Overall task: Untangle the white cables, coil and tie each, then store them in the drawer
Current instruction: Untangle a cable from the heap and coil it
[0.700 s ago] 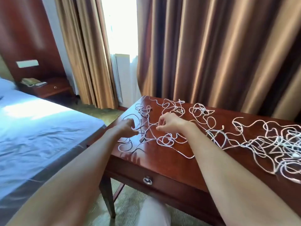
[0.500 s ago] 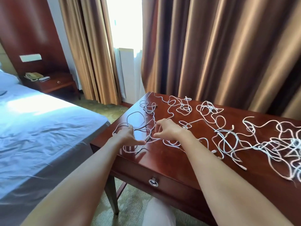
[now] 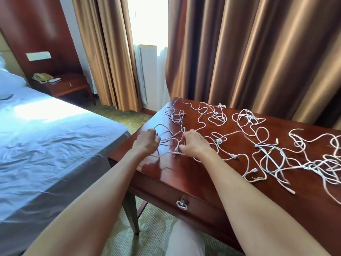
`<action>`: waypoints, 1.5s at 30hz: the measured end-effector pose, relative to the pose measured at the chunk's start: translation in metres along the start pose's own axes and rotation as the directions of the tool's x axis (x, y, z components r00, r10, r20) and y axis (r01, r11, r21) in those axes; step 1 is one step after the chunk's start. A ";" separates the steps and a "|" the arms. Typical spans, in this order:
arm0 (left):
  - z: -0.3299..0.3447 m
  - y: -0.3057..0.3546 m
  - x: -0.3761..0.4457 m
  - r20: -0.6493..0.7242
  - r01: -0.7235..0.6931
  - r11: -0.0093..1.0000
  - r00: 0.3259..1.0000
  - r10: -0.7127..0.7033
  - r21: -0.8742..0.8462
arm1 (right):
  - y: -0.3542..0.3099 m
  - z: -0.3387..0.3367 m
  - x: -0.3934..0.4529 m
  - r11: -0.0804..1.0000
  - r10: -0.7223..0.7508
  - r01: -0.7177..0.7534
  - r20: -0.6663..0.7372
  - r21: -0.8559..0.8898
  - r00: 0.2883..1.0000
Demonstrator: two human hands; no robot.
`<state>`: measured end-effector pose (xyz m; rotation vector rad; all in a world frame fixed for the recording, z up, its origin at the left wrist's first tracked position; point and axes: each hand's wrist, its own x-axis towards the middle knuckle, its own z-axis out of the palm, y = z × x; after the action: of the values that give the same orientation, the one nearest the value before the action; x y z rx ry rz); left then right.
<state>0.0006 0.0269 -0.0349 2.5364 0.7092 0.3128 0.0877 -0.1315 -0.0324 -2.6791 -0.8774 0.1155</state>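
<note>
Several white cables (image 3: pixel 265 156) lie tangled in loops across the dark red wooden desk (image 3: pixel 184 174). At the desk's left end my left hand (image 3: pixel 146 143) grips a bunch of cable strands, fingers curled round them. Close to its right, my right hand (image 3: pixel 195 145) pinches a white cable near its plug. The strands run between both hands. A closed drawer with a metal ring pull (image 3: pixel 181 204) sits in the desk's front, below my arms.
Brown curtains (image 3: pixel 239 52) hang right behind the desk. A bed (image 3: pixel 46 135) with a blue-lit sheet stands to the left, a narrow gap of carpet between it and the desk. A nightstand (image 3: pixel 68 85) with a telephone is at the far left.
Both hands have drawn closer together over the left cable bunch and gathered strands. The view has shifted slightly, bringing the desk more to the right.
</note>
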 end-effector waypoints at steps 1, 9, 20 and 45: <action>-0.004 0.003 -0.001 -0.049 0.001 1.000 0.999 -0.002 -0.017 | 0.000 -0.003 -0.001 1.000 0.010 -0.010 -0.029 0.016 1.000; -0.041 0.051 -0.009 -0.438 -0.085 0.978 0.899 -0.007 -0.190 | 0.000 -0.036 -0.017 0.949 0.019 -0.003 -0.048 0.314 0.999; -0.091 0.122 -0.022 -0.572 -0.393 0.858 0.807 0.149 -0.331 | 0.008 -0.078 -0.045 0.431 0.090 -0.006 -0.037 0.902 0.995; -0.069 0.253 -0.095 -0.232 -0.439 0.688 0.897 0.377 -0.578 | 0.131 -0.161 -0.166 0.406 0.345 0.378 -0.522 0.832 0.780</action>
<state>0.0054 -0.1860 0.1451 2.0055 0.0145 0.6989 0.0555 -0.3729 0.0737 -1.4172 -0.3769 -0.2506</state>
